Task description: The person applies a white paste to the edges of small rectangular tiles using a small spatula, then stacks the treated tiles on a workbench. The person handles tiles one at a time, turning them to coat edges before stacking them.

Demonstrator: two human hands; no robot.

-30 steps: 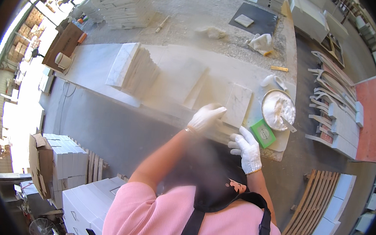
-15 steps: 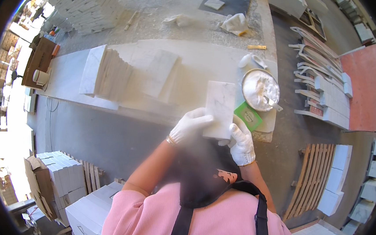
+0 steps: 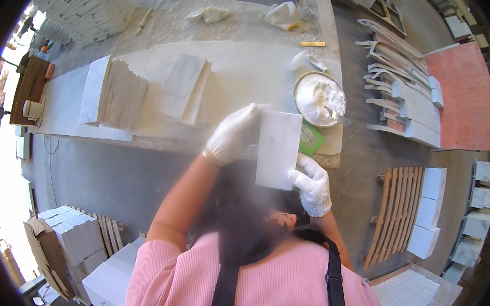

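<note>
A white rectangular marble tile (image 3: 278, 155) with faint grey veins is upright in front of my body, at the near edge of the worktable. My right hand (image 3: 312, 187), in a white knit glove, grips its lower right edge, thumb and fingers closed there. Beside the tile's upper left edge is my gloved left hand (image 3: 229, 134), fingers stretched out and close together; whether they touch the tile I cannot tell. Right behind the tile lies a green packet (image 3: 311, 139). Beyond that stands a bowl of white paste or powder (image 3: 317, 96) with a scraper (image 3: 338, 119) in it.
On the worktable (image 3: 237, 66) lie a small tile pile (image 3: 182, 87) and a standing row of tiles (image 3: 124, 94). Crumpled gloves (image 3: 283, 16) lie farther back. A wooden pallet (image 3: 394, 216) and curved stone pieces (image 3: 386, 78) are at right; white boxes (image 3: 74, 237) stand at lower left.
My left hand has let go of the tile's left edge and moved up along it, fingers straightened. The tile now faces me more fully, still in my right hand. The whole view has shifted.
</note>
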